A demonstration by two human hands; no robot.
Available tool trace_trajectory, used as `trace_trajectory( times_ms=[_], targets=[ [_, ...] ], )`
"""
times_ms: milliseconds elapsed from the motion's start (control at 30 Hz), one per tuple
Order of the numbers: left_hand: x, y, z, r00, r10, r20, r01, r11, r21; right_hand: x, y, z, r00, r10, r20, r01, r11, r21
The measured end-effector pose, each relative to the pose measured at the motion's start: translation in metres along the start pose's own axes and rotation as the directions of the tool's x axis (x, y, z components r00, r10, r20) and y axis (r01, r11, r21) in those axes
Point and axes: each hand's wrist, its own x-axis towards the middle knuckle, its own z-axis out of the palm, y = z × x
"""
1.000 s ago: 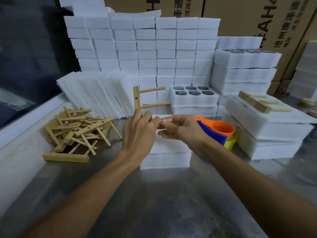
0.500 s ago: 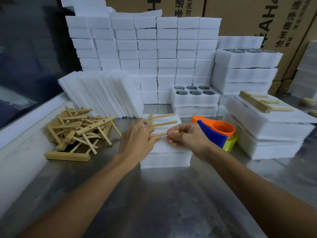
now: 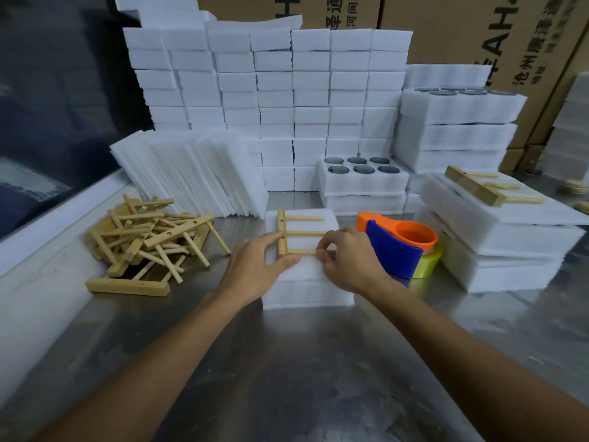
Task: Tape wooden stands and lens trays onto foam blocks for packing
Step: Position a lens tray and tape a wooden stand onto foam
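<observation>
A wooden stand (image 3: 287, 233), a bar with three dowels pointing right, lies flat on top of a white foam block (image 3: 306, 290) in the middle of the steel table. My left hand (image 3: 259, 267) pinches the near end of the bar. My right hand (image 3: 349, 261) pinches the tip of the nearest dowel. An orange and blue tape dispenser (image 3: 398, 247) with yellowish tape stands just right of the block. A lens tray (image 3: 363, 178), white foam with several round dark lenses, sits behind the block.
A heap of loose wooden stands (image 3: 149, 240) lies at the left. Leaning foam sheets (image 3: 194, 173) and a wall of stacked foam blocks (image 3: 274, 90) fill the back. Foam stacks at the right carry another wooden stand (image 3: 478, 186). Cardboard boxes (image 3: 478, 30) stand behind.
The wooden stand was held upright in the air above the block; both hands have lowered it and laid it flat on the foam block.
</observation>
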Motion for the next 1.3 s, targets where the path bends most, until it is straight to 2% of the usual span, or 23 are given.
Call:
trace_trajectory(
  times_ms=[100,267,467,633,1067,1167,1233,1300],
  targets=[
    [0.001,0.000,0.002,1.000,-0.002,0.000,0.002,1.000,0.003,0.003,0.003,-0.003,0.999,0.016,0.029,-0.017,1.000,0.026],
    [0.003,-0.003,0.005,0.999,0.010,0.045,-0.010,1.000,-0.006,0.003,0.010,-0.004,1.000,0.023,-0.009,-0.022,0.996,0.085],
    [0.003,-0.004,0.011,0.999,0.020,0.038,-0.019,0.999,-0.027,-0.002,0.011,-0.001,0.998,0.060,-0.019,-0.055,0.973,0.226],
    [0.002,-0.007,0.010,1.000,0.014,0.008,-0.013,0.999,-0.048,-0.002,0.014,-0.002,0.998,0.053,-0.022,-0.046,0.972,0.231],
    [0.005,-0.017,0.006,0.995,0.020,0.098,-0.008,0.992,-0.122,0.001,0.018,0.003,0.999,-0.001,-0.046,0.013,0.965,0.261],
    [0.003,-0.011,0.007,0.990,0.081,0.112,-0.083,0.996,0.012,0.000,0.020,0.003,0.999,0.006,-0.049,0.006,0.969,0.249],
    [0.004,-0.005,0.007,0.981,0.163,0.101,-0.178,0.971,0.161,0.002,0.022,-0.002,1.000,-0.012,0.022,0.007,0.975,0.223],
    [0.006,0.002,0.005,0.973,0.205,0.104,-0.224,0.949,0.220,0.005,0.026,-0.014,0.997,-0.025,0.067,0.012,0.984,0.175]
  ],
)
